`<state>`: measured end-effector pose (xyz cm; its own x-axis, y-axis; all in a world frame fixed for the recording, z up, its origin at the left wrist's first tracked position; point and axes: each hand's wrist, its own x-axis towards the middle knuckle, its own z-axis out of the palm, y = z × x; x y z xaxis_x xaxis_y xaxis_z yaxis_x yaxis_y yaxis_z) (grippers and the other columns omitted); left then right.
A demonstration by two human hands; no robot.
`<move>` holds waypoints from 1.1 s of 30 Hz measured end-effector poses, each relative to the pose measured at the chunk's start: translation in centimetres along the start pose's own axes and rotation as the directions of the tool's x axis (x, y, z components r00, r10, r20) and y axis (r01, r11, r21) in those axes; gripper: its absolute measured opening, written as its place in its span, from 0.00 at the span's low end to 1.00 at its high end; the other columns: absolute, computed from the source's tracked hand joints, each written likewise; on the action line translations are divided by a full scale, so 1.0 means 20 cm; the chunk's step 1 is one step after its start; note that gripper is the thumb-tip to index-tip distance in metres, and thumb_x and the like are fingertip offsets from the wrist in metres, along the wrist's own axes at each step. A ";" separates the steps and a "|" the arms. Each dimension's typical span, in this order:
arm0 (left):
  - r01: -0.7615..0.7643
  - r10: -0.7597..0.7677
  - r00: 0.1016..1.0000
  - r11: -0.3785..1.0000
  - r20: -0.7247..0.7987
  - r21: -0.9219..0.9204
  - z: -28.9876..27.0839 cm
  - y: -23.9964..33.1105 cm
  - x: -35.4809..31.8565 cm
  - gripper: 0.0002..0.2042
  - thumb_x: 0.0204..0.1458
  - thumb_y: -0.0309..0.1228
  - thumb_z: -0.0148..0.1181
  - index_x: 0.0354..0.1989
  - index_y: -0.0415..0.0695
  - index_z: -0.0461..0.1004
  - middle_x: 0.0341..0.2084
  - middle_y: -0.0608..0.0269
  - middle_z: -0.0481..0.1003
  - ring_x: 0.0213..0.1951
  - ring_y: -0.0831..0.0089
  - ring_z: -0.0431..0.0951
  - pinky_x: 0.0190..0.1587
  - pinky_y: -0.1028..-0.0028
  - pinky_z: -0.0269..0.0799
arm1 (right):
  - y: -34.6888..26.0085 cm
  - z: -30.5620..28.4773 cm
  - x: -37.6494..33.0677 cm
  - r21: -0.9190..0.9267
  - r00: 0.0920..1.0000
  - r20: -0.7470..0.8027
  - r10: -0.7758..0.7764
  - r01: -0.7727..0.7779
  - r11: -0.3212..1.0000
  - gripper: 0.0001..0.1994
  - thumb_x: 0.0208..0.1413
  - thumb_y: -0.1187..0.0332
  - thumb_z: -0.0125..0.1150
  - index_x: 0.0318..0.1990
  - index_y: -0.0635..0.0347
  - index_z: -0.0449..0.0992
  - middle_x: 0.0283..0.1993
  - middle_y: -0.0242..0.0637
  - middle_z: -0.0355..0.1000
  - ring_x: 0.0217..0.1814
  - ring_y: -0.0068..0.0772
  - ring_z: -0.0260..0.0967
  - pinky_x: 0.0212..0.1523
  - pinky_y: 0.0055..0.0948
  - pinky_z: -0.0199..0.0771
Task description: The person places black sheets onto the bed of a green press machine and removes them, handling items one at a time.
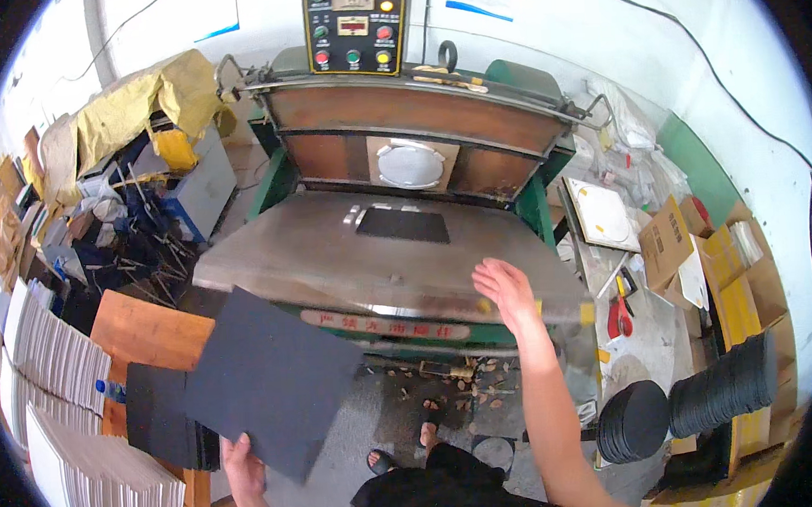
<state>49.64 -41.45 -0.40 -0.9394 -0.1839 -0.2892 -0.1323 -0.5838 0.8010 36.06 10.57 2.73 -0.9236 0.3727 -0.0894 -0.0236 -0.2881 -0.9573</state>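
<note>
Left hand [243, 464] gripping dark sheet [270, 380] by its lower edge; right hand [504, 290] resting open, released, on press bed [333, 257].

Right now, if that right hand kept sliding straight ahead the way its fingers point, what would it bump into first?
The right hand points across the grey machine bed. The dark rectangular plate lies up and left of that line, so probably the brown upright panel; depth is unclear.
</note>
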 end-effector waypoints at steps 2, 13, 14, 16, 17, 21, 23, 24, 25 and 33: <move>0.103 -0.103 0.995 0.995 0.006 0.020 0.11 -0.11 -0.02 0.24 0.52 0.24 0.57 0.59 0.46 0.63 0.47 0.64 0.73 0.43 0.69 0.75 0.41 0.70 0.73 | 0.14 -0.10 0.30 -0.125 0.989 -0.107 0.101 -0.114 0.986 0.19 0.59 0.62 0.58 0.52 0.67 0.68 0.42 0.43 0.73 0.42 0.37 0.73 0.45 0.33 0.75; 0.361 -0.361 0.932 0.930 -0.013 0.072 0.43 -0.57 -0.12 0.17 0.57 0.22 0.50 0.55 0.45 0.66 0.42 0.61 0.76 0.31 0.73 0.78 0.24 0.76 0.74 | 0.77 -0.01 1.00 -0.147 0.747 -0.310 0.588 -0.649 0.746 0.06 0.54 0.63 0.59 0.33 0.52 0.71 0.23 0.27 0.65 0.27 0.27 0.66 0.30 0.38 0.67; 0.357 -0.357 0.934 0.932 -0.016 0.066 0.44 -0.60 -0.12 0.17 0.57 0.23 0.49 0.56 0.44 0.65 0.43 0.60 0.75 0.31 0.71 0.79 0.26 0.74 0.76 | 0.74 0.01 1.00 -0.185 0.729 -0.299 0.615 -0.677 0.712 0.06 0.54 0.63 0.59 0.33 0.52 0.72 0.23 0.27 0.66 0.28 0.28 0.67 0.30 0.37 0.68; 0.373 -0.373 0.928 0.927 -0.007 0.050 0.47 -0.64 -0.11 0.17 0.57 0.23 0.49 0.56 0.42 0.64 0.44 0.58 0.75 0.33 0.67 0.79 0.30 0.70 0.78 | 0.69 0.04 1.04 -0.077 0.702 -0.220 0.677 -0.704 0.706 0.11 0.52 0.65 0.61 0.41 0.57 0.71 0.34 0.36 0.70 0.35 0.35 0.68 0.33 0.42 0.69; 0.392 -0.393 0.920 0.919 0.005 0.039 0.49 -0.66 -0.09 0.18 0.58 0.23 0.49 0.57 0.42 0.63 0.44 0.57 0.75 0.34 0.65 0.80 0.32 0.68 0.79 | 0.69 0.02 1.06 -0.037 0.704 -0.169 0.690 -0.704 0.709 0.12 0.52 0.65 0.61 0.41 0.57 0.71 0.35 0.36 0.70 0.36 0.36 0.68 0.34 0.43 0.69; 0.432 -0.431 0.901 0.902 -0.041 0.019 0.73 -0.69 -0.02 0.18 0.58 0.24 0.48 0.58 0.40 0.61 0.44 0.53 0.75 0.35 0.58 0.80 0.39 0.60 0.80 | 0.64 0.00 1.13 0.059 0.680 -0.024 0.732 -0.730 0.681 0.12 0.52 0.66 0.62 0.43 0.58 0.71 0.38 0.37 0.70 0.37 0.38 0.68 0.36 0.43 0.73; 0.523 -0.526 0.848 0.851 0.063 0.049 0.74 -0.74 0.09 0.18 0.57 0.24 0.49 0.57 0.40 0.61 0.48 0.51 0.73 0.39 0.56 0.80 0.41 0.55 0.79 | 0.64 -0.02 1.16 0.036 0.673 0.000 0.739 -0.739 0.673 0.12 0.52 0.68 0.62 0.43 0.58 0.71 0.38 0.37 0.71 0.36 0.37 0.69 0.36 0.42 0.74; 0.567 -0.571 0.812 0.821 0.116 0.071 0.75 -0.78 0.14 0.18 0.57 0.24 0.49 0.57 0.40 0.61 0.49 0.50 0.72 0.42 0.55 0.79 0.42 0.53 0.79 | 0.64 -0.03 1.16 0.006 0.680 0.003 0.733 -0.734 0.680 0.12 0.52 0.68 0.62 0.43 0.58 0.71 0.38 0.37 0.71 0.36 0.37 0.69 0.36 0.40 0.75; 0.575 -0.582 0.803 0.813 0.125 0.093 0.80 -0.80 0.20 0.17 0.57 0.24 0.49 0.56 0.40 0.61 0.49 0.49 0.72 0.43 0.55 0.78 0.44 0.52 0.78 | 0.64 -0.05 1.18 -0.022 0.687 0.002 0.727 -0.727 0.686 0.12 0.52 0.69 0.63 0.43 0.58 0.71 0.37 0.37 0.71 0.35 0.36 0.69 0.35 0.38 0.75; 0.494 -0.489 0.869 0.866 0.077 -0.077 1.33 -1.26 0.81 0.14 0.59 0.22 0.45 0.50 0.31 0.52 0.48 0.36 0.61 0.48 0.41 0.69 0.54 0.40 0.68 | 0.19 -0.46 0.88 0.333 0.945 0.171 0.278 -0.321 0.887 0.20 0.56 0.72 0.56 0.56 0.66 0.66 0.56 0.41 0.69 0.57 0.41 0.66 0.58 0.41 0.67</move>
<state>29.34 -8.75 -11.39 -0.7757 0.1863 -0.6030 -0.5547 -0.6571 0.5105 23.31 24.20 -5.10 -0.9451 0.1216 -0.3034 0.1479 -0.6687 -0.7287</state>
